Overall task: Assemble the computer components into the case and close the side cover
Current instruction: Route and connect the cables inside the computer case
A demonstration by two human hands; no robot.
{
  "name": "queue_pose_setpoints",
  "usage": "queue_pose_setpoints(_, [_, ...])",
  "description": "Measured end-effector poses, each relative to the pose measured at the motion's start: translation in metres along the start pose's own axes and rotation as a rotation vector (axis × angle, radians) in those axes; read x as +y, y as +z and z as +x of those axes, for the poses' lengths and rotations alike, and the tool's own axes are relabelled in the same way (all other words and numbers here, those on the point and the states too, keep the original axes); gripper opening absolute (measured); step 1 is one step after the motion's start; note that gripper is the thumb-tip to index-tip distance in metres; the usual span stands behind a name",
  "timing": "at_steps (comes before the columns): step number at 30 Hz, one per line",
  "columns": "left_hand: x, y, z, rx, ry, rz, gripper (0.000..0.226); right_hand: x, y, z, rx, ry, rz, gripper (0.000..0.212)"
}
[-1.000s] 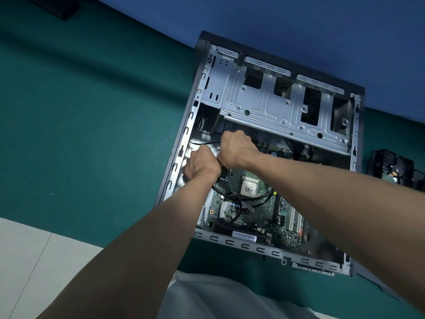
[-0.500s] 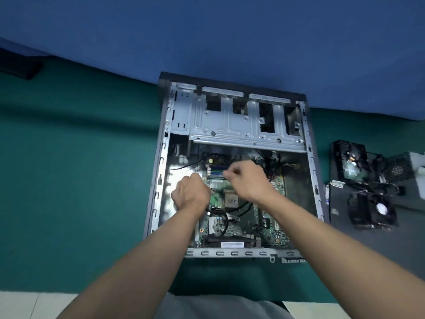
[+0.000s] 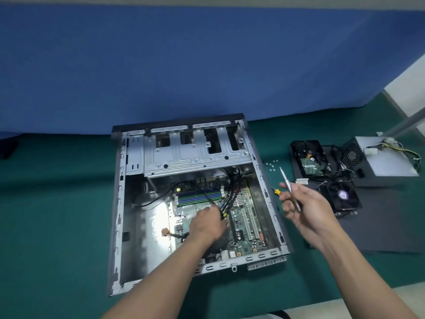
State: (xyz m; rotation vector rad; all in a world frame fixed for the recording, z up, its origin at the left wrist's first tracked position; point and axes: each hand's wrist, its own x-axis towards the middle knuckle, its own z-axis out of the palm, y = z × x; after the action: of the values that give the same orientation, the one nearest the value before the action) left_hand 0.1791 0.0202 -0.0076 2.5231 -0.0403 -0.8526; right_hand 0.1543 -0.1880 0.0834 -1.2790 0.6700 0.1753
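Observation:
The open computer case point(image 3: 119, 203) lies flat on the green mat, its green motherboard point(image 3: 250, 217) fitted inside and a silver drive cage point(image 3: 195, 155) at the far end. My left hand point(image 3: 204, 224) is inside the case over the board, gripping a bundle of black cables point(image 3: 230, 199). My right hand point(image 3: 305, 206) hovers just right of the case and holds a thin silver screwdriver point(image 3: 288, 185), tip pointing away. A hard drive point(image 3: 309, 161), a black cooler fan point(image 3: 340, 198) and a grey power supply point(image 3: 388, 162) lie to the right.
Several small screws point(image 3: 271, 164) lie on the mat beside the case. A yellow-handled tool point(image 3: 276, 191) sits between case and right hand. A dark panel point(image 3: 391, 226) lies under the fan at the right. A blue backdrop rises behind the case.
My right hand has left the case, moved right and now holds the silver screwdriver. My left hand has shifted onto the cable bundle. The camera has tilted up, showing the parts at the right.

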Motion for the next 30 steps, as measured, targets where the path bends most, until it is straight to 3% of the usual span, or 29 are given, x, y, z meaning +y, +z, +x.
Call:
queue_pose_setpoints(3, [0.008, 0.007, 0.004, -0.066, -0.066, -0.050, 0.028, 0.009, -0.024, 0.016, 0.039, 0.025, -0.010, 0.012])
queue_pose_setpoints(7, [0.021, 0.014, 0.006, -0.010, -0.159, -0.052, 0.025, 0.027, -0.052, 0.036, 0.076, 0.065, -0.075, 0.009])
queue_pose_setpoints(10, [0.028, 0.016, 0.009, -0.028, -0.222, -0.084, 0.024, 0.046, -0.067, 0.052, 0.083, 0.104, -0.295, 0.015])
queue_pose_setpoints(13, [0.035, 0.015, 0.015, -0.040, -0.293, -0.261, 0.025, 0.063, -0.072, 0.069, 0.060, 0.078, -0.601, 0.012])
queue_pose_setpoints(17, [0.043, 0.006, 0.015, 0.092, -0.306, -0.326, 0.026, 0.072, -0.064, 0.087, 0.094, -0.005, -0.901, 0.013])
queue_pose_setpoints(22, [0.033, -0.027, 0.007, 0.463, -0.274, -0.198, 0.020, 0.081, -0.055, 0.103, 0.115, -0.008, -0.997, 0.008])
queue_pose_setpoints(25, [0.019, -0.055, -0.001, 0.612, -0.376, -0.080, 0.018, 0.087, -0.054, 0.108, 0.110, -0.013, -1.053, 0.014])
queue_pose_setpoints(27, [0.012, -0.065, -0.004, 0.577, -0.456, 0.002, 0.021, 0.091, -0.055, 0.110, 0.107, -0.018, -1.077, 0.018])
queue_pose_setpoints(30, [0.017, -0.057, -0.003, 0.366, -0.496, 0.206, 0.039, 0.092, -0.055, 0.111, 0.120, -0.035, -1.092, 0.011])
